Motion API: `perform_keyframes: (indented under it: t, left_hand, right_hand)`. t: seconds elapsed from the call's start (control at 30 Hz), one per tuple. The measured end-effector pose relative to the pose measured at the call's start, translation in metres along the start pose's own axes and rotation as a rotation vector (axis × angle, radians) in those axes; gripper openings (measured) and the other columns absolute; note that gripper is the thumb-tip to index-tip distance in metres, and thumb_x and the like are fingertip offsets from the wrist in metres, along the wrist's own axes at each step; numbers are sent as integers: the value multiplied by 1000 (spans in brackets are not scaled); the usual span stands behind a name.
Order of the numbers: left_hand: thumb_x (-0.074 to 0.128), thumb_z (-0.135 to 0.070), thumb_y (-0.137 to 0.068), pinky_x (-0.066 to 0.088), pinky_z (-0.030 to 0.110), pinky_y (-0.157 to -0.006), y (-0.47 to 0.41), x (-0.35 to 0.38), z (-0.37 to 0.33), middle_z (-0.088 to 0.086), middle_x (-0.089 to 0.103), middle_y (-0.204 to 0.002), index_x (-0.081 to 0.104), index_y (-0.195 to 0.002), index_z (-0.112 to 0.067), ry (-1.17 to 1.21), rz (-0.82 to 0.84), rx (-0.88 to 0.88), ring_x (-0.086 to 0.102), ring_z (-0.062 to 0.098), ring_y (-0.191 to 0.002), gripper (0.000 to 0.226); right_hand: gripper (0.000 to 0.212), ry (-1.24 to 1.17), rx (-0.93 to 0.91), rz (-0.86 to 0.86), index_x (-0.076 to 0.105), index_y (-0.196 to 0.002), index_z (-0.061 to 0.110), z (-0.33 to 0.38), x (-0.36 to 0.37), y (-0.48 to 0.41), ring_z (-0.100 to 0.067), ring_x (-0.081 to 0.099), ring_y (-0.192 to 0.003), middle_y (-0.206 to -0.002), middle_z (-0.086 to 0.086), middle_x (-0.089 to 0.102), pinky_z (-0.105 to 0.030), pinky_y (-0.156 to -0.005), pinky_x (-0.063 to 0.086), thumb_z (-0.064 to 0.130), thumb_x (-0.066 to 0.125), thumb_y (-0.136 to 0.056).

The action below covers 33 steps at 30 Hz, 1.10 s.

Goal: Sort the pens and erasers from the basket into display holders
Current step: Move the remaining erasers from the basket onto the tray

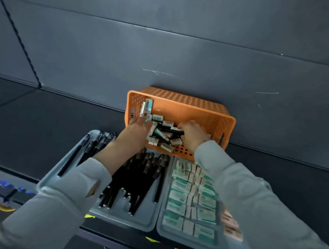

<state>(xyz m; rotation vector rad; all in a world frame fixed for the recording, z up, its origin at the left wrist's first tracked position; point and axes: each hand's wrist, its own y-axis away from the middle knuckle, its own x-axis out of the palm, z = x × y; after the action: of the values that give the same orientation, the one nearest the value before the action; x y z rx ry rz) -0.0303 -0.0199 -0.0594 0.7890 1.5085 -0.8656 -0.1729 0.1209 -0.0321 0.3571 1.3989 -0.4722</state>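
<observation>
left hand (pixel 138 126) at basket (pixel 198 114) left wall, fingers straight on erasers (pixel 160 134) | right hand (pixel 192 134) fingers curled over pile, hold unclear | erasers likely light, firm: pinch long sides

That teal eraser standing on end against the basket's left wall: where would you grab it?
Probably pinch the teal eraser near its upper end, reaching in through the basket's open mouth from the right. Its left side sits against the wall, and its lower end meets the pile, while the top stands clear.
</observation>
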Motion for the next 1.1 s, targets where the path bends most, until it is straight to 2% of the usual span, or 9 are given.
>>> perform_keyframes:
  t: [0.13, 0.27, 0.43, 0.57, 0.67, 0.8, 0.9, 1.0, 1.1]
  left_hand:
    - [59, -7, -86, 34, 40, -110, -15, 3, 4, 12, 45, -138, 38, -139, -13, -130, 38, 48, 42, 33, -129, 57]
    - [59, -10, -87, 40, 37, -102, -18, 1, 3, 11, 52, -131, 41, -134, -11, -187, 25, 83, 51, 31, -120, 50]
    - [59, -8, -87, 53, 36, -85, -17, -7, 9, 7, 62, -116, 55, -115, -12, -184, 7, 141, 62, 27, -104, 29]
    - [51, 4, -83, 51, 35, -73, -11, -10, 5, 6, 61, -113, 55, -116, -12, -205, -43, 184, 64, 28, -99, 36]
    - [52, 8, -81, 53, 35, -78, -10, -9, 5, 6, 59, -116, 54, -122, -12, -156, -78, 218, 63, 28, -101, 45]
    - [54, 7, -81, 54, 34, -83, -13, -9, 1, 4, 61, -113, 58, -122, -14, -56, -153, 269, 64, 25, -99, 46]
    - [64, -4, -85, 46, 35, -94, -12, 0, -1, 3, 58, -121, 54, -130, -18, 41, -163, 275, 57, 27, -110, 48]
    - [72, -21, -84, 34, 38, -108, -11, 10, 0, 2, 45, -140, 40, -143, -22, 42, -62, 209, 44, 32, -124, 67]
    - [72, -30, -83, 37, 41, -108, -13, 6, 2, 4, 41, -140, 34, -144, -26, 26, 29, 142, 44, 32, -126, 72]
  right_hand:
    - [19, 66, 4, -89, 65, -108, 13, 6, 7, -16, -30, 57, -108, -115, -9, 61, -38, -86, 47, 20, 54, -95]
    - [51, 55, -121, 41, 61, -119, 18, 24, 14, -19, -28, 59, -105, -116, -5, 62, -38, -83, 50, 52, 67, -82]
    - [43, -45, -88, 53, 60, -128, 23, 18, 17, -15, -27, 60, -105, -116, -7, 66, -30, -83, 45, 29, 68, -87]
    - [34, -70, -48, -2, 63, -122, 25, 9, 15, -10, -27, 62, -96, -104, -5, 68, -34, -81, 50, 24, 62, -88]
    - [23, -82, 20, -44, 66, -110, 21, 1, 17, -8, -28, 61, -97, -103, -5, 68, -36, -84, 49, 23, 64, -87]
    - [12, -321, 135, -56, 68, -93, 25, -11, 18, -7, -19, 63, -89, -91, 4, 67, -34, -83, 53, 22, 71, -83]
    - [10, -459, 179, -63, 69, -94, 28, -16, 16, -8, -15, 63, -87, -91, 8, 66, -34, -82, 53, 34, 69, -85]
    - [24, -359, 88, -62, 69, -106, 30, -12, 19, -12, -13, 59, -86, -92, 7, 64, -26, -75, 42, 43, 68, -86]
    - [15, -273, 49, -68, 72, -96, 27, -4, 24, -21, -17, 61, -89, -93, 6, 66, -27, -75, 43, 37, 66, -88]
